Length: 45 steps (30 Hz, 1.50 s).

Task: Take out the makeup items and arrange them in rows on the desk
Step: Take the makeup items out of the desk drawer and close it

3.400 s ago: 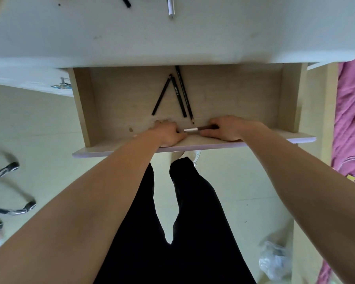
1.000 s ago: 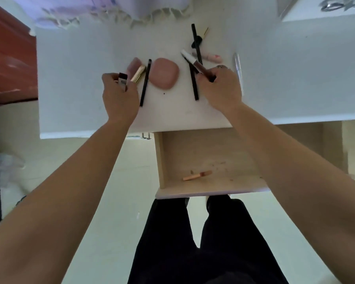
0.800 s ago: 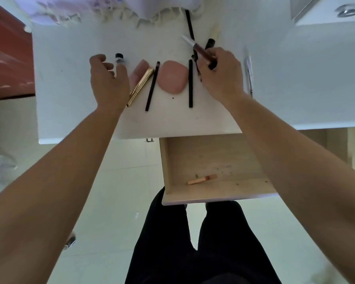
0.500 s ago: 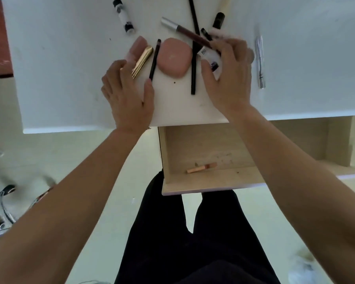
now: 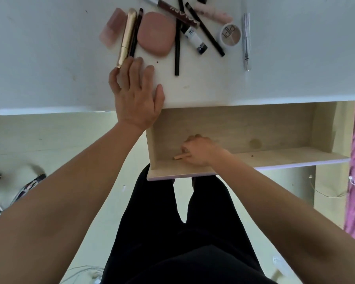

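Our right hand (image 5: 200, 150) curled inside drawer (image 5: 254, 128), fingers closing on peach stick (image 5: 178, 157). Our left hand (image 5: 136, 95) flat, released, on desk (image 5: 49, 58) beside gold tube (image 5: 128, 36).

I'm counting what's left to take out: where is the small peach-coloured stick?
In the open drawer, near its front left corner, under the right hand fingertips: peach stick.

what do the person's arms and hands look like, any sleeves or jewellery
Both forearms are bare from the frame edge to the wrist, with no sleeves in view. The left hand shows no ring, watch or bracelet. The right hand shows none either, though its fingers are partly hidden. No gloves on either.
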Each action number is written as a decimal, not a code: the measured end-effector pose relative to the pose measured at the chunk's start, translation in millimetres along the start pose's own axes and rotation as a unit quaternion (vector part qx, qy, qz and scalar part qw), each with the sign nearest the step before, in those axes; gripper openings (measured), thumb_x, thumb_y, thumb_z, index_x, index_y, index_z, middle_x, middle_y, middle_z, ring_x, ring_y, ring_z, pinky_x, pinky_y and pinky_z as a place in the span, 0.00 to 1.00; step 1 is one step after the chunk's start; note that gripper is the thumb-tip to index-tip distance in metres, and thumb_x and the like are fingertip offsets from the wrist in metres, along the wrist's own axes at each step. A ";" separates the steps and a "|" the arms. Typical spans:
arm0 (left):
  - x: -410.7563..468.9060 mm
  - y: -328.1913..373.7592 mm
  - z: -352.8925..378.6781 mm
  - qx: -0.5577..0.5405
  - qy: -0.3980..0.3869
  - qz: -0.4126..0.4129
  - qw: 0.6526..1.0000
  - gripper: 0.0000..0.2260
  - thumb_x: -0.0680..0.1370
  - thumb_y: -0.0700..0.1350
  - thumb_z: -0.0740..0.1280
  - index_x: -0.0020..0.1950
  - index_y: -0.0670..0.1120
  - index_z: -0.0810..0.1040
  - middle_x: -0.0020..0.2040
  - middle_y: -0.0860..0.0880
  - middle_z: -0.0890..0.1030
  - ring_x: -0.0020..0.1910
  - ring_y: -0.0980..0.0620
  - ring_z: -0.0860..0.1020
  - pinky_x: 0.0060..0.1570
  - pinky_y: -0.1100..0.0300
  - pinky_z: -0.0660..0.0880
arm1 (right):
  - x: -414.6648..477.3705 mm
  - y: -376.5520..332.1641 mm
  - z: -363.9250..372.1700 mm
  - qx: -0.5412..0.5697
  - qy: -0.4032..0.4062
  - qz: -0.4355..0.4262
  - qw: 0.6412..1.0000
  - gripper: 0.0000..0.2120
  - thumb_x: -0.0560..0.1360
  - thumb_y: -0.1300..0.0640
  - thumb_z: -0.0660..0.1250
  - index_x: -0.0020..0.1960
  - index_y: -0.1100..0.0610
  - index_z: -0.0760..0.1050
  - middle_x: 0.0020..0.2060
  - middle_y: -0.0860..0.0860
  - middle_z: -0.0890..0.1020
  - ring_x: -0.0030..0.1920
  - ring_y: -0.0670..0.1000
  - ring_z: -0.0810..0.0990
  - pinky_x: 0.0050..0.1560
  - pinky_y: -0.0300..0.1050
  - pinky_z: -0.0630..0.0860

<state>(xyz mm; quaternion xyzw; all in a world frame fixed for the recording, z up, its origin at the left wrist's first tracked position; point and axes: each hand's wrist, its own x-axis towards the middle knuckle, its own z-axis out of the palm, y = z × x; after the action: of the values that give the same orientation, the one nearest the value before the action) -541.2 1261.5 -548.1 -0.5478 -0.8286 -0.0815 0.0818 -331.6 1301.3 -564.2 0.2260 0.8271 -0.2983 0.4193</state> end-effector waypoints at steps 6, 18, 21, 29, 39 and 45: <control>-8.5 2.8 2.6 0.018 0.006 -0.006 1.000 0.18 0.80 0.53 0.56 0.63 0.43 0.74 0.66 0.39 0.75 0.68 0.37 0.70 0.65 0.40 0.65 | 5.3 12.2 27.5 -0.003 -0.061 0.051 0.997 0.26 0.79 0.35 0.57 0.66 0.52 0.74 0.65 0.57 0.75 0.65 0.60 0.74 0.64 0.54 0.71; -20.4 7.0 2.3 0.011 -0.014 -0.003 1.000 0.19 0.80 0.53 0.56 0.64 0.42 0.72 0.67 0.39 0.73 0.70 0.37 0.68 0.66 0.40 0.63 | -52.4 17.0 -14.0 0.321 0.203 -0.019 0.925 0.14 0.81 0.45 0.63 0.60 0.52 0.77 0.46 0.44 0.81 0.47 0.48 0.80 0.47 0.43 0.75; -12.7 10.2 4.2 0.004 -0.020 -0.007 1.000 0.19 0.80 0.53 0.56 0.64 0.42 0.72 0.67 0.39 0.73 0.70 0.37 0.67 0.67 0.39 0.63 | -67.0 12.1 -73.1 0.378 0.358 -0.041 0.853 0.13 0.81 0.45 0.64 0.58 0.52 0.78 0.44 0.44 0.81 0.41 0.43 0.80 0.43 0.35 0.76; -11.0 6.3 2.3 0.007 -0.021 -0.003 1.000 0.19 0.81 0.53 0.57 0.64 0.42 0.72 0.67 0.38 0.73 0.70 0.36 0.68 0.66 0.39 0.63 | -21.9 38.4 -153.9 0.306 0.535 0.058 0.785 0.15 0.82 0.46 0.60 0.63 0.53 0.76 0.56 0.48 0.79 0.49 0.44 0.78 0.54 0.41 0.76; -12.2 23.7 -6.3 -0.032 -0.049 -0.076 0.995 0.16 0.82 0.48 0.57 0.66 0.41 0.73 0.71 0.39 0.70 0.74 0.40 0.65 0.67 0.37 0.60 | -45.5 41.3 -61.1 0.288 0.574 0.083 0.762 0.17 0.79 0.54 0.65 0.67 0.58 0.74 0.67 0.56 0.70 0.68 0.53 0.70 0.63 0.47 0.73; -69.6 104.1 -20.4 -0.146 -0.073 0.009 0.987 0.19 0.80 0.53 0.61 0.66 0.43 0.73 0.69 0.39 0.71 0.65 0.39 0.70 0.63 0.41 0.64 | -69.3 64.9 11.4 0.266 0.568 0.129 0.768 0.18 0.78 0.56 0.65 0.67 0.60 0.73 0.68 0.60 0.69 0.69 0.58 0.69 0.69 0.54 0.68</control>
<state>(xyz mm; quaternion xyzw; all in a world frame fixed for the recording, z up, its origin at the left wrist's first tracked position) -417.4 1234.9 -539.2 -0.5661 -0.8064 -0.1606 -0.0585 -246.9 1331.7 -531.9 0.5613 0.7651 -0.2663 -0.1691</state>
